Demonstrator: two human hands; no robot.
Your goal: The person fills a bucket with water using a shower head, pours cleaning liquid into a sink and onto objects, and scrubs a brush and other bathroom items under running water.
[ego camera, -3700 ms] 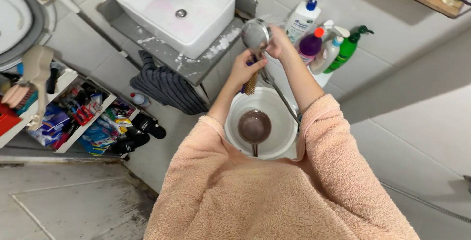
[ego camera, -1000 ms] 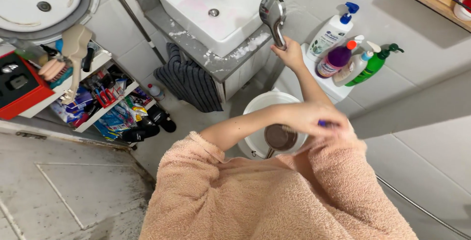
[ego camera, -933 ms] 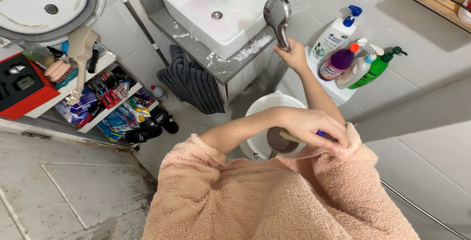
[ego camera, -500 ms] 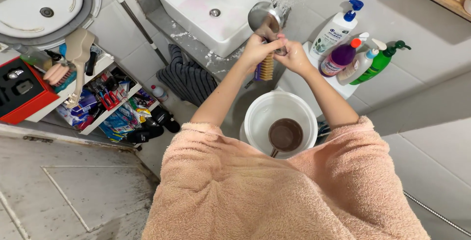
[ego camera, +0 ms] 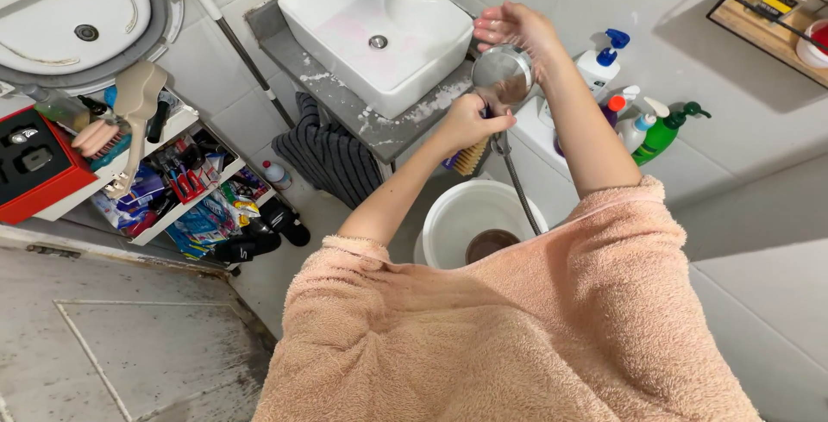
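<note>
The left hand [ego camera: 470, 122] is closed around a brush [ego camera: 468, 156] and the neck of the shower head [ego camera: 503, 73], bristles hanging just below the fist. The right hand [ego camera: 517, 30] lies spread open over the shower head's far side, gripping nothing. Scrubbing looks under way, not finished. Below stands a white bucket [ego camera: 448, 219], beside the sink [ego camera: 379, 30].

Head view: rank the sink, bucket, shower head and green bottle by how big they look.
1. Sink
2. Bucket, partly hidden by the sleeve
3. Shower head and green bottle: too alike to rank.
</note>
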